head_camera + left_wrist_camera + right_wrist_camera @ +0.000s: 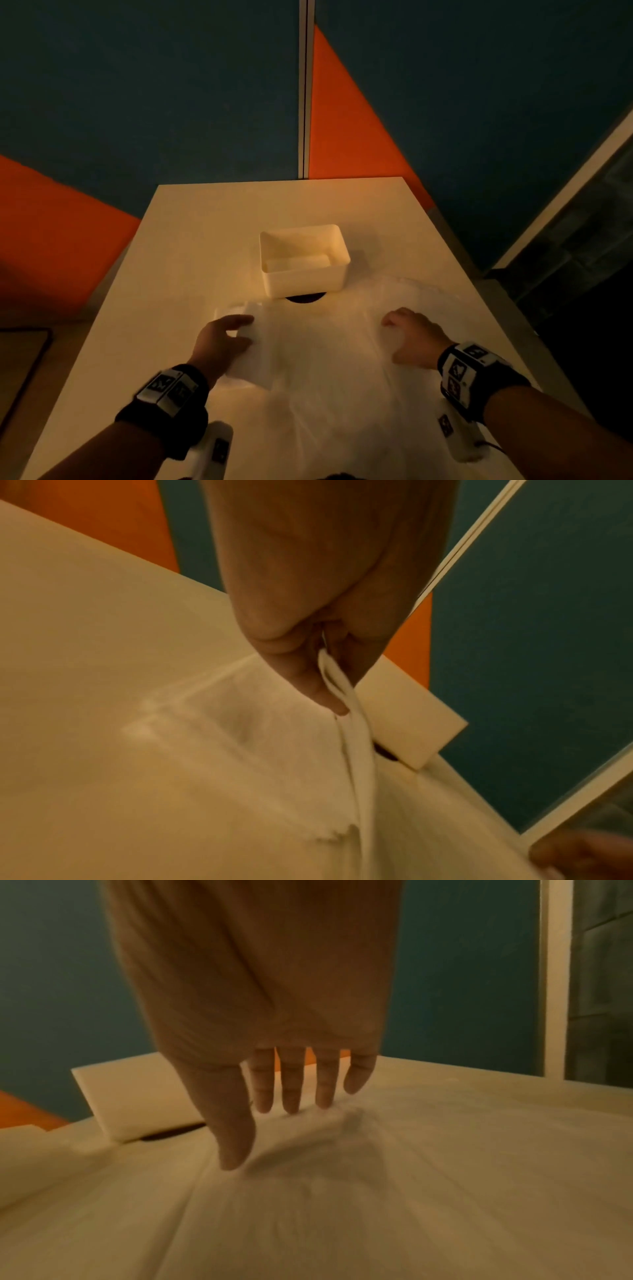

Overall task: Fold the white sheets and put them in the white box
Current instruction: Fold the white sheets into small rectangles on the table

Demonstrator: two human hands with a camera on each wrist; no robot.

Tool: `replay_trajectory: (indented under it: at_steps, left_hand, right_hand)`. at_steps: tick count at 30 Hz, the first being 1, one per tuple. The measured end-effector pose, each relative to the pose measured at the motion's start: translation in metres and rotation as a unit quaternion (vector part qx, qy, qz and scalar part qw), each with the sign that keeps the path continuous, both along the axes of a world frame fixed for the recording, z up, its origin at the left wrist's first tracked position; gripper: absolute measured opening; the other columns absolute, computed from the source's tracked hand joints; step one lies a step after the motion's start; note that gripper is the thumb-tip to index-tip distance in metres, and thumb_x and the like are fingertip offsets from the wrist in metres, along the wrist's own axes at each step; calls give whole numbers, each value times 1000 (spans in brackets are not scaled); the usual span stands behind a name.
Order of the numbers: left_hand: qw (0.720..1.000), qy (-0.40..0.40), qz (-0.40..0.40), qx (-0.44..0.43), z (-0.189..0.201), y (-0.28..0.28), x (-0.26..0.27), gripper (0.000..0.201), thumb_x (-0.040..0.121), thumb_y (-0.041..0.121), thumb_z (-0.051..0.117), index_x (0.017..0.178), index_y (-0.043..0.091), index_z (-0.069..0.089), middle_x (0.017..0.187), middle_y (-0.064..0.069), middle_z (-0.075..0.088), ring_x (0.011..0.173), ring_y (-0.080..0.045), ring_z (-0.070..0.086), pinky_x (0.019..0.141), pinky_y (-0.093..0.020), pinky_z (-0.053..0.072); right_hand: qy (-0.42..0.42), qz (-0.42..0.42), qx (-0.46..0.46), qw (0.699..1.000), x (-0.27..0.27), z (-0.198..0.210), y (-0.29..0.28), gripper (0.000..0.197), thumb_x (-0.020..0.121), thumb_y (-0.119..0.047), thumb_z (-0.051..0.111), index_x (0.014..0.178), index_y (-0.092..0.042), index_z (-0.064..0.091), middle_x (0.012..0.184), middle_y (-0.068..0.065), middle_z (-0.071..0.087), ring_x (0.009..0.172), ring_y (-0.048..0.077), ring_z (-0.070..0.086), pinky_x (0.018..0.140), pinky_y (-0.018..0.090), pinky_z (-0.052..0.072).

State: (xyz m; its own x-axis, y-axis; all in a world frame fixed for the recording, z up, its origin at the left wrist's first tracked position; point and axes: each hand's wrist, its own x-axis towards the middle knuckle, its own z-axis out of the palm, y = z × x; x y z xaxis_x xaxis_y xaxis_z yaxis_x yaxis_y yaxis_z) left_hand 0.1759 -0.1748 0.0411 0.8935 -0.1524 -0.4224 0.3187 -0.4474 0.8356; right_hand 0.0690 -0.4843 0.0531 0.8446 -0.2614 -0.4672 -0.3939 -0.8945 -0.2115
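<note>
folding is underway on the table (191, 222), judging by how things are lying. a thin white sheet (329, 370) is spreading flat across the near half of the tabletop, its far edge reaching close to the white box (303, 279), which is standing open just beyond it, over a dark round patch in the surface. something pale is lying inside the box, but it is too dim to tell what.

the left hand (221, 341) is pinching the sheet's left edge: in the left wrist view a doubled strip of the material (356, 750) is running up between thumb and fingers (308, 680), lifted off the table. the right hand (416, 337) is lying on the sheet's right part with fingers (291, 1085) straight and slightly spread, tips touching the material, holding nothing.

this is looking like the start of a fold, with the left side being raised while the right hand is pinning the rest. the next move is likely calling for the pinched edge to be carried across toward the right hand and laid down with edges matching. the material is looking light and limp, so the pinning hand is probably needing to hold firm or the sheet may be sliding and bunching. boxing is not yet due for this sheet.
</note>
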Motion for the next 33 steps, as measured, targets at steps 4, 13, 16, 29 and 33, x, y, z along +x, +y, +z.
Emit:
replay_trajectory:
  at_steps: [4, 13, 16, 29, 33]
  left_hand:
    - [990, -62, -9, 126, -13, 13, 0, 39, 78, -1, 63, 112, 17, 68, 109, -6, 63, 92, -26, 60, 89, -34, 48]
    - [985, -93, 13, 148, -22, 26, -1, 40, 76, 1, 67, 113, 17, 67, 108, -13, 67, 88, -26, 61, 86, -33, 48]
    - [984, -101, 15, 149, -25, 27, 1, 40, 76, 2, 67, 113, 16, 67, 109, -12, 66, 88, -26, 60, 87, -34, 47]
    - [902, -149, -127, 385, -9, 15, -3, 39, 83, 58, 55, 118, 42, 57, 150, -2, 20, 133, -35, 19, 109, -47, 28]
    - [928, -165, -176, 285, 6, -6, -7, 55, 66, 78, 45, 106, 44, 61, 137, 4, 45, 129, -25, 36, 103, -41, 33]
  right_hand:
    - [3, 70, -46, 996, 7, -3, 13, 78, 69, -39, 76, 135, -33, 35, 140, -10, 34, 128, 22, 36, 104, 41, 33]
    - [27, 164, -140, 976, 20, -12, 31, 74, 68, -38, 77, 130, -31, 37, 133, -5, 38, 124, 23, 35, 102, 42, 28]
    - [23, 172, -153, 973, 20, -7, 33, 71, 68, -38, 76, 127, -32, 38, 131, -5, 40, 123, 22, 35, 101, 43, 25]
    - [0, 110, 40, 993, 23, 68, 14, 3, 81, -21, 65, 80, -21, 63, 90, -2, 61, 88, 17, 59, 75, 30, 48]
    - [-92, -26, 211, 973, 22, 87, 7, 15, 83, -17, 68, 95, -7, 69, 92, 1, 68, 83, 13, 62, 73, 26, 47]
